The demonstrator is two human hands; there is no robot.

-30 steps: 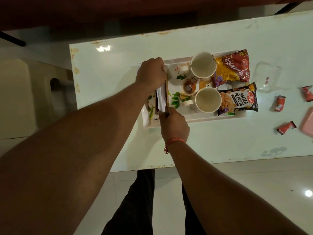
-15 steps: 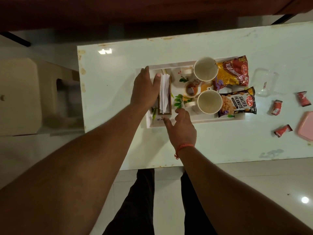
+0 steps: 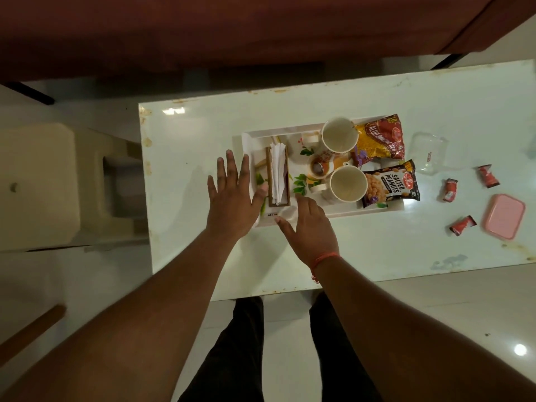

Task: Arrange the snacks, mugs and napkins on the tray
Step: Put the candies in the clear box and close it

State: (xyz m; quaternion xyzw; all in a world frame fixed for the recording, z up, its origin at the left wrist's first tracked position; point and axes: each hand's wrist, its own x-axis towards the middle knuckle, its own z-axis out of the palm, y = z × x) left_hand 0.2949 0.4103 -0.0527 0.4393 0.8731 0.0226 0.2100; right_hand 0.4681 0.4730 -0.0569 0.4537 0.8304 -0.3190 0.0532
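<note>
A white floral tray [image 3: 290, 134] lies on the white table [image 3: 203, 158]. At its left end stands a brown napkin holder [image 3: 278, 175] with white napkins. Two white mugs [image 3: 340, 135] [image 3: 348, 184] stand in the middle. A red and yellow snack packet [image 3: 380, 139] and a salted peanuts packet [image 3: 390, 184] lie at the right end. My left hand [image 3: 232, 198] is open, fingers spread, just left of the holder over the tray's left rim. My right hand [image 3: 307, 224] is open at the tray's near edge, holding nothing.
Three small red sachets [image 3: 450, 190] [image 3: 488, 176] [image 3: 463, 225], a pink lidded box [image 3: 504, 220] and a clear plastic container [image 3: 430, 153] lie right of the tray. A beige plastic stool [image 3: 43, 184] stands left of the table. A dark red surface fills the far side.
Both hands have let go of the napkin holder, which now stands on the tray. They have opened and drawn back toward me, the left one out to the tray's left rim.
</note>
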